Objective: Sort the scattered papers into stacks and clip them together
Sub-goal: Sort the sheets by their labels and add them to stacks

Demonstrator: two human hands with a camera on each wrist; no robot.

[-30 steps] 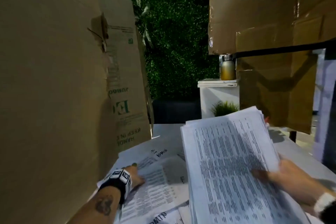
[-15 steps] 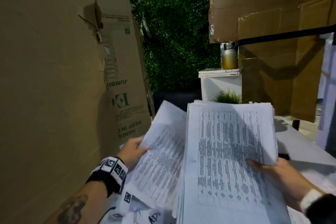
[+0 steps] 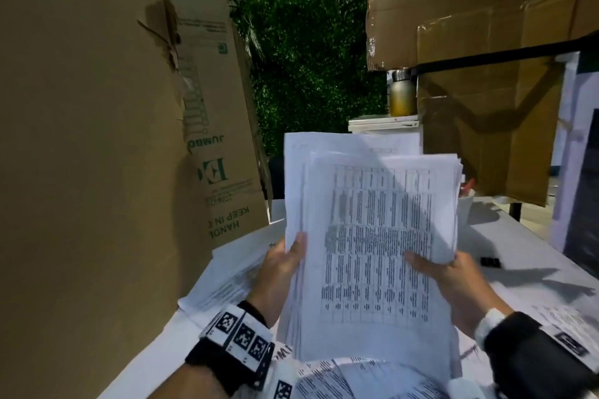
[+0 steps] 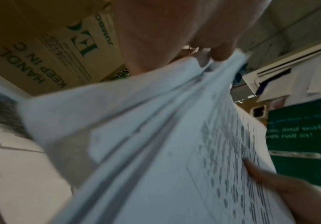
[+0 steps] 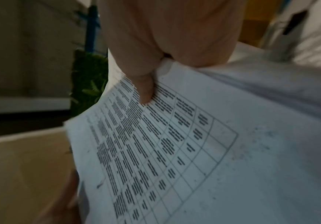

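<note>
A thick stack of printed papers [image 3: 372, 236] with a table of text on top stands raised above the white table [image 3: 534, 272], held between both hands. My left hand [image 3: 285, 266] grips its left edge, thumb on the front sheet. My right hand [image 3: 453, 278] grips the right edge, thumb lying across the print. In the left wrist view the paper stack [image 4: 165, 136] fans out from the left hand [image 4: 203, 50]. In the right wrist view the thumb of the right hand [image 5: 146, 91] presses on the top sheet [image 5: 174, 151]. Loose papers [image 3: 233, 272] lie on the table at left.
Tall cardboard boxes [image 3: 97, 139] wall the left side, and more cardboard [image 3: 486, 26] hangs at the upper right. A black binder clip [image 3: 491, 262] lies on the table at right. More sheets [image 3: 567, 317] lie near my right wrist. A metal bottle [image 3: 402, 94] stands far back.
My left hand picked sheets up off the table and brought them to the stack. Both hands now hold the stack together, more upright and centred.
</note>
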